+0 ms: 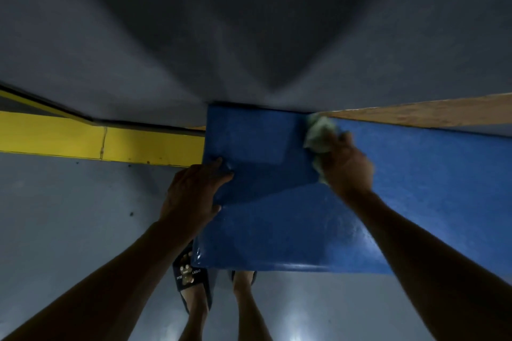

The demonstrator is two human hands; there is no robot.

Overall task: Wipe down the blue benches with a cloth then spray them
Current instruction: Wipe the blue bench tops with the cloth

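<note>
Glossy blue bench (277, 230) against grey wall, crumpled pale green cloth (318, 133) on its far edge

A grey wall (166, 36) fills the top of the view, with a big dark shadow (235, 22) across its middle. A yellow beam (83, 135) runs low along the wall on the left. It has a thin crack in it and a dark edge along its top. On the right, a light brown wooden strip (429, 112) slants along the foot of the wall. The floor (69, 216) is pale grey-blue and a bit shiny, with a few small dark specks. Down at the bottom are 2 feet. 1 foot wears a dark sandal (191, 277) with a small picture and some writing on its strap.
</note>
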